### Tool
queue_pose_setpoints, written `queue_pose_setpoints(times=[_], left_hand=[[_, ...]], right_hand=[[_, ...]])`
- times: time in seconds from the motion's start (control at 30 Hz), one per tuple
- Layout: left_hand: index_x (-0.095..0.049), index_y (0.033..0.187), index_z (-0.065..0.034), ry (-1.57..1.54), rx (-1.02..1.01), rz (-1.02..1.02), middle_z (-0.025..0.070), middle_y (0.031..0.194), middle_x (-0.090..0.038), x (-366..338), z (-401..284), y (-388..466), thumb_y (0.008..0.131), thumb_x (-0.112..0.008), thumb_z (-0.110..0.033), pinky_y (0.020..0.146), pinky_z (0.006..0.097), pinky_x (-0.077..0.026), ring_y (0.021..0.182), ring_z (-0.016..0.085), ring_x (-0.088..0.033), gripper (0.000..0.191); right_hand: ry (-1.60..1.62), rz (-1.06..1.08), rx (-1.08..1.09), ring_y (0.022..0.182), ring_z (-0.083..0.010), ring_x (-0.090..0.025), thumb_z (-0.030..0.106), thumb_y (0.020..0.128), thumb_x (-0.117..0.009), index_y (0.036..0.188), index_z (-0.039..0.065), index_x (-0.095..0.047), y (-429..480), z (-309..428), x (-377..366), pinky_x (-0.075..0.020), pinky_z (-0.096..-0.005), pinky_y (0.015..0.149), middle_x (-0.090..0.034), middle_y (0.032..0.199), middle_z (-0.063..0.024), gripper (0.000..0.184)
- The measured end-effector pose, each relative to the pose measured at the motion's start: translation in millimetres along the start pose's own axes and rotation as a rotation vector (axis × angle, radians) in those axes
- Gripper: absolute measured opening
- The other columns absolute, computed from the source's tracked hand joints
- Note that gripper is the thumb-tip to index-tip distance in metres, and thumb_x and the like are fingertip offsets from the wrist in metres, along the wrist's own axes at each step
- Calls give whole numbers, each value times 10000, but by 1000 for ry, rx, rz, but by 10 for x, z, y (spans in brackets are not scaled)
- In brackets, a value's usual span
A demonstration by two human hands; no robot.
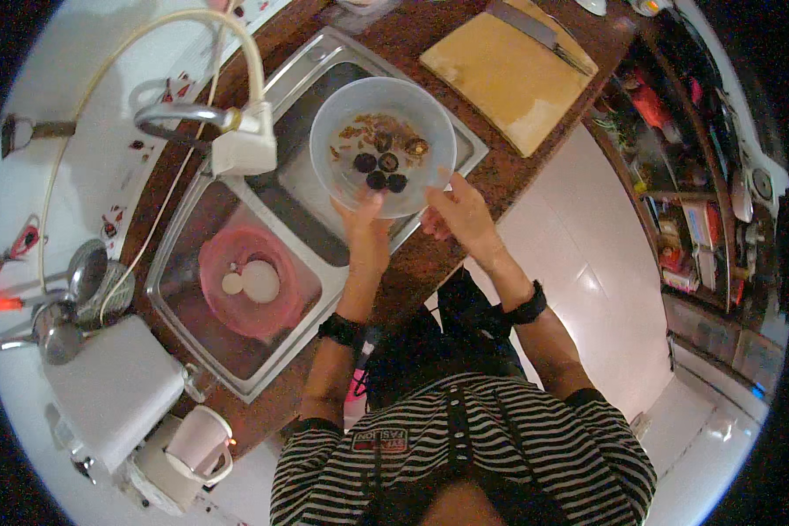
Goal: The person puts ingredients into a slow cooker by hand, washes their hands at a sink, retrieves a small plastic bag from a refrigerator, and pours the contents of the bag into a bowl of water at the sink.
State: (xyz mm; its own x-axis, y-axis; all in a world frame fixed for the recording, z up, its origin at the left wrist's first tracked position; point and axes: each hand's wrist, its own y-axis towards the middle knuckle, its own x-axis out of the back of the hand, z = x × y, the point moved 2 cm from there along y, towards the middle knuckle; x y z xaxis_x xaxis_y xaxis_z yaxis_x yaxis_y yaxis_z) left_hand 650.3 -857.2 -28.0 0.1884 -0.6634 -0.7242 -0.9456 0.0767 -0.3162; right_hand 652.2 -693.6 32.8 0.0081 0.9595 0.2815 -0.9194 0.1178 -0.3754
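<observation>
A translucent white plastic bowl [322, 148] hangs over the far basin of a steel double sink [338, 269]. Inside lie several dark round pieces [377, 180], perhaps dried mushrooms, and brown shreds [375, 125] in what looks like water. My left hand [366, 227] grips the bowl's near side, its thumb over the rim and its other fingers partly hidden underneath. At the bowl's near right, the fingers of my right hand [459, 210] pinch the rim. A pink plastic basin [214, 276] with a pale round object [261, 281] sits in the near sink basin.
A faucet [243, 144] with a white fitting and hose reaches over the sink's left edge. Past the sink, a wooden cutting board [493, 72] carries a knife [526, 26]. A pinkish mug [197, 440] stands at lower left, beside hanging ladles [59, 329]. Shelves [684, 197] line the right.
</observation>
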Motion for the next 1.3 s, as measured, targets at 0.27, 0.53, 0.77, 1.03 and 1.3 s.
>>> queue_pose_setpoints(times=[0.27,0.53,0.77,1.03,1.3], left_hand=[[-81,1374,-235,287,121,106,152,1222,-360,-727,30,-40,732,-579,-93,867,499,-447,1129,298,-424,825],[-122,1372,-193,529,261,209,124,1143,-417,-1544,636,-177,782,-606,-117,814,430,-475,1043,240,-488,767],[-120,1381,-123,535,258,400,132,1161,-426,-2377,1390,-124,753,-567,-106,850,377,-445,1061,224,-477,771],[-258,1320,-24,470,294,551,128,1209,-442,-3159,2140,-81,741,-551,-124,927,362,-400,1071,222,-490,657],[-332,1260,-38,550,439,731,107,1125,-490,-3736,2728,28,743,-549,-121,883,340,-435,1052,197,-499,567]], right_hand=[[-793,-158,788,1076,-327,-461,213,754,-630,1044,49,-546,-11,621,687,-404,-405,888,-486,1147,-145,343],[-1323,160,946,1063,-247,-477,278,780,-585,971,81,-560,395,395,1418,-429,-366,845,-512,1090,-87,275],[-1212,-60,522,1021,-259,-503,271,794,-581,1054,63,-523,73,-223,2834,-455,-393,807,-509,1067,-105,339],[-1240,87,661,1023,-293,-505,184,806,-545,1044,105,-597,-477,-570,3572,-464,-340,846,-525,1067,-89,256],[-1023,-569,722,1023,-290,-511,96,775,-563,1087,84,-534,-206,-602,4640,-464,-347,824,-548,1019,-115,313]])
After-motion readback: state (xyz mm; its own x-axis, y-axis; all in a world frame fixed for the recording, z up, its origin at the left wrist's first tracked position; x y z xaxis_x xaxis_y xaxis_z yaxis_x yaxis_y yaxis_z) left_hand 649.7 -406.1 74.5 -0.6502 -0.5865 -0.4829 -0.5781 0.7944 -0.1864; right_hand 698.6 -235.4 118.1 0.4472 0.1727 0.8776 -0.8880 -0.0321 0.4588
